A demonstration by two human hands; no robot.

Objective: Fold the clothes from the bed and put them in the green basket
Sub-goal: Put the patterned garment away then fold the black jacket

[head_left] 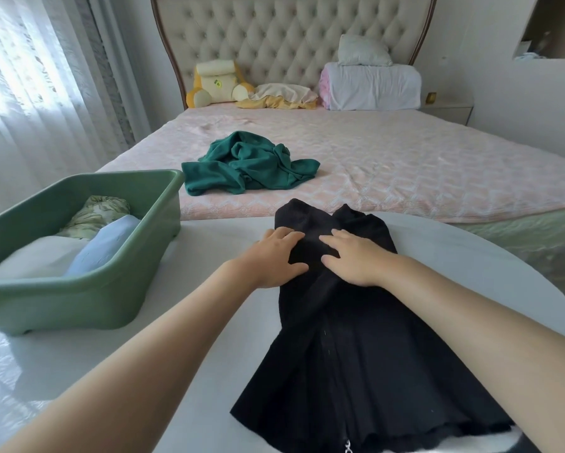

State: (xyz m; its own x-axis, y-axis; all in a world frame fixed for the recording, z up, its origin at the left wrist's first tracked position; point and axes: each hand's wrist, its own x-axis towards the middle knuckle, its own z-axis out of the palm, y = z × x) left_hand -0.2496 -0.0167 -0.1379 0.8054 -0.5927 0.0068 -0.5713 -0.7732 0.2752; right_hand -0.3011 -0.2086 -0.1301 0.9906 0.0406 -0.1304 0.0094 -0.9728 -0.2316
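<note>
Left fingers (289, 237): straight and slightly spread, pressing flat on the narrow upper part of the black ribbed knit garment (356, 354). The left hand (271, 259) grips nothing.
Right fingers (335, 243): also straight and a little apart, palm down on the same cloth. The right hand (356, 261) lies just beside the left, thumbs close together.
Black garment: stretched lengthways on the white round counter (215, 237), narrow end towards the bed and flared hem towards the person. It looks already doubled along its length, though the dark cloth hides the layers.
Step in hand: smoothing before the next fold, as I judge it.
Doing it well: slide both palms outward from the middle and then down towards the hem, keeping the pressure even so the ribbing does not bunch. Square the side edges, then bring the hem up in sections (the flare is the wide part, so tuck it in first).
Green plastic basket (78, 289): on the counter to the left, near the left forearm. It holds a pale blue folded cloth (104, 243) with white and floral pieces beside it, so the black packet would go on top.
Teal crumpled garment (248, 168): on the pink quilted bed (405, 165) beyond the counter, not yet folded.
</note>
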